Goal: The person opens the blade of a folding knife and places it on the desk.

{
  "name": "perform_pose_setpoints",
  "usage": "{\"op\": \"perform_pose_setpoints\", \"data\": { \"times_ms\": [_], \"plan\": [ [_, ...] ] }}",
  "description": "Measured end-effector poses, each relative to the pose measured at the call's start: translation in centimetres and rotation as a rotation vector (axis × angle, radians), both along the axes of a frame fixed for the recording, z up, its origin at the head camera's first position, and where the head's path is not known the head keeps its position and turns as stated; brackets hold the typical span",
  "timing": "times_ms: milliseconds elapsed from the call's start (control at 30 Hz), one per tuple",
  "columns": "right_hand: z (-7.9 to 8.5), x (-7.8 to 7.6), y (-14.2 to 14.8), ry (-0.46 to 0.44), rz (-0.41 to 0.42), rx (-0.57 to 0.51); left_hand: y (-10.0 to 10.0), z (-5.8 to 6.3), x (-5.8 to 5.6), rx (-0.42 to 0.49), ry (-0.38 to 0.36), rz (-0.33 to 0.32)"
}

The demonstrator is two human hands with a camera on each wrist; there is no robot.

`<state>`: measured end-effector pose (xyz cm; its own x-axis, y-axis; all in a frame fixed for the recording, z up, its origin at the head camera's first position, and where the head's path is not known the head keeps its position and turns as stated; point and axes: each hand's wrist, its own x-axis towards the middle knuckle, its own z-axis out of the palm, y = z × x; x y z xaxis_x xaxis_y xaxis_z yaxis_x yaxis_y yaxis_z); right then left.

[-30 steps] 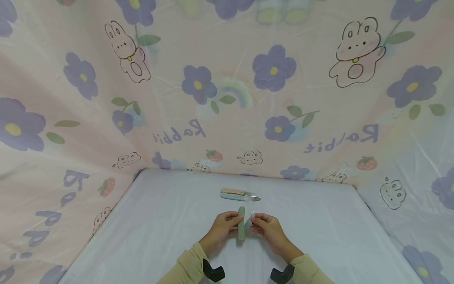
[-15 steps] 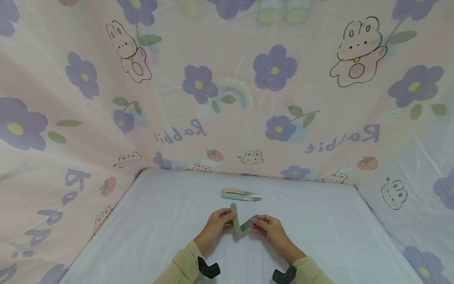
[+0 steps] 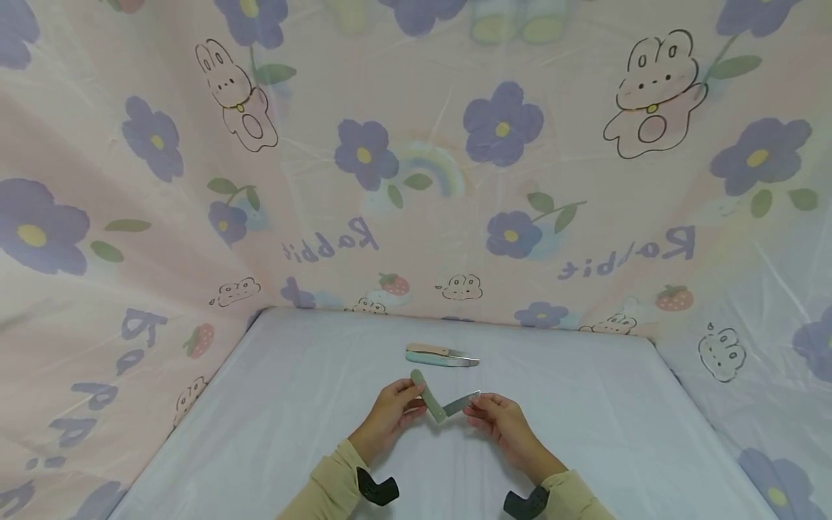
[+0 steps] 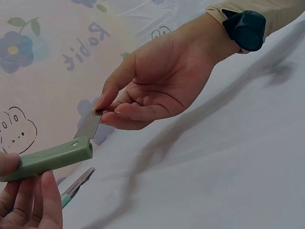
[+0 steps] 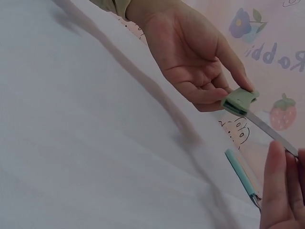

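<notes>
A green-handled folding knife [image 3: 427, 397] is partly unfolded, handle and blade forming a wide V in the head view. My left hand [image 3: 390, 412] grips the green handle [image 4: 52, 160] between thumb and fingers. With thumb and fingertips, my right hand [image 3: 500, 419] pinches the blade [image 3: 460, 404] near its tip. The left wrist view shows the pivot end of the handle, with the blade [image 4: 88, 125] running up to my right fingertips. Both hands are above the table, and the tip of the blade is partly covered by my right fingers.
Beyond my hands, a beige-handled knife [image 3: 427, 349] and a light-blue-handled knife [image 3: 429, 358] lie side by side on the white table [image 3: 292, 433]. Their blades point right. A printed rabbit-and-flower curtain [image 3: 429, 217] surrounds the table at the back and sides.
The blade has swung farther out from the green handle, widening the angle. My left hand moved left, tilting the handle, while my right hand drew the blade tip slightly right.
</notes>
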<state>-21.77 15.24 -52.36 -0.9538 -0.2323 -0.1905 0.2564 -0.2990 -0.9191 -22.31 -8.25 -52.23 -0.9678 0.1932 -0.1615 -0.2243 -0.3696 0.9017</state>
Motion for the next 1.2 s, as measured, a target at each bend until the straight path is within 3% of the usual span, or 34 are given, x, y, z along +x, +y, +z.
{"op": "perform_pose_setpoints", "data": {
  "times_ms": [567,767,967,1200],
  "plan": [
    [0.1,0.0,-0.1,-0.072,-0.008,-0.141,-1.1,-0.1,0.3,0.138,-0.029,0.067],
    [0.0,0.3,-0.8,-0.061,-0.062,-0.232,-0.6,-0.2,0.3,0.223,-0.030,0.140],
    [-0.1,0.4,-1.1,-0.114,-0.111,-0.299,0.0,-0.3,0.4,0.290,-0.063,0.193],
    [-0.3,0.8,-1.1,-0.095,-0.093,-0.415,0.9,-0.5,0.3,0.384,-0.098,0.221]
  ]
}}
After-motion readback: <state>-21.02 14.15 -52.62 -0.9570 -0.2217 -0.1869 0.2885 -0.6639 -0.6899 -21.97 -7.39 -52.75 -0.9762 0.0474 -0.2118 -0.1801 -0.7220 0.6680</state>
